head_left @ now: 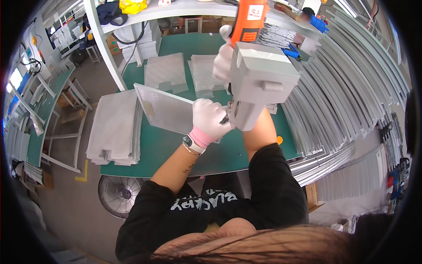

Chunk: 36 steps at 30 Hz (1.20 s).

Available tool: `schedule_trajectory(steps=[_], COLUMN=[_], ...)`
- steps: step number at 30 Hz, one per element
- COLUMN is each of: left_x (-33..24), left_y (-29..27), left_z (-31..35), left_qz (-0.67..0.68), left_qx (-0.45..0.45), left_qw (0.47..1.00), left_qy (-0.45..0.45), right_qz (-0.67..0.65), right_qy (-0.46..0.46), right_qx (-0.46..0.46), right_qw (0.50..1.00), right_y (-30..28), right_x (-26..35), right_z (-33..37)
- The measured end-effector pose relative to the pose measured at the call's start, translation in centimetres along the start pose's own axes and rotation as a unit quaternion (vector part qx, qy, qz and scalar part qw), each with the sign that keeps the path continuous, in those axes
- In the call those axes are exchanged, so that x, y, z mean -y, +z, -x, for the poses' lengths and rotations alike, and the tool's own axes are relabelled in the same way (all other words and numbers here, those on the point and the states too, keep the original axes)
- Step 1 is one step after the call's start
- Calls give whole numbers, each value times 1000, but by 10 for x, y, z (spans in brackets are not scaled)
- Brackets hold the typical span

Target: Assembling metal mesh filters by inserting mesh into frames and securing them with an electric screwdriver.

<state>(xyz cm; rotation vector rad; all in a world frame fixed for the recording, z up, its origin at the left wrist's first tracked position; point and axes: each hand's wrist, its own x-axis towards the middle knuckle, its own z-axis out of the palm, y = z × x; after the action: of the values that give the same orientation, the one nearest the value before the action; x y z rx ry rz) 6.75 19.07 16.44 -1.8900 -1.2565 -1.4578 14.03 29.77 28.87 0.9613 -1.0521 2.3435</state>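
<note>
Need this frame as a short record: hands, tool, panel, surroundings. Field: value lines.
left hand: white-gloved, fingers curled, at the right end of the framed panel; exact grip hidden
right hand: white-gloved, partly behind the tool; grip unclear
tool: orange and grey, right of the left hand
panel: grey, over the green table
left: stack of flat grey panels
right: long grey strips, many in rows
floor: round fan

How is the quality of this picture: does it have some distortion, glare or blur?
Head view: corners fall to black, and the long gray strips bow strongly; head view: the window at far left and the ceiling light at upper right glare white; head view: the gloved left hand looks fairly clear, while the gray tool housing hides part of the right hand.
</note>
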Motion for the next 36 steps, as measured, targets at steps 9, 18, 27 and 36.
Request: schedule_trajectory(steps=[9,18,27,36], left_x=[-35,-56,14,66], left_y=[-51,-188,-140,-74], left_z=[31,211,145,117], left_qz=[-55,158,-212,-186], left_qx=[70,494,204,368], left_qw=[996,851,953,866], left_qy=[-2,84,-66,-283], right_qz=[364,327,476,481], right_qy=[-250,-67,-147,-70], right_qx=[-215,-34,-306,-247], right_qw=[871,942,811,838], right_y=[64,67,95,89], right_x=[45,83,47,24], right_z=[-32,-56,-39,-6])
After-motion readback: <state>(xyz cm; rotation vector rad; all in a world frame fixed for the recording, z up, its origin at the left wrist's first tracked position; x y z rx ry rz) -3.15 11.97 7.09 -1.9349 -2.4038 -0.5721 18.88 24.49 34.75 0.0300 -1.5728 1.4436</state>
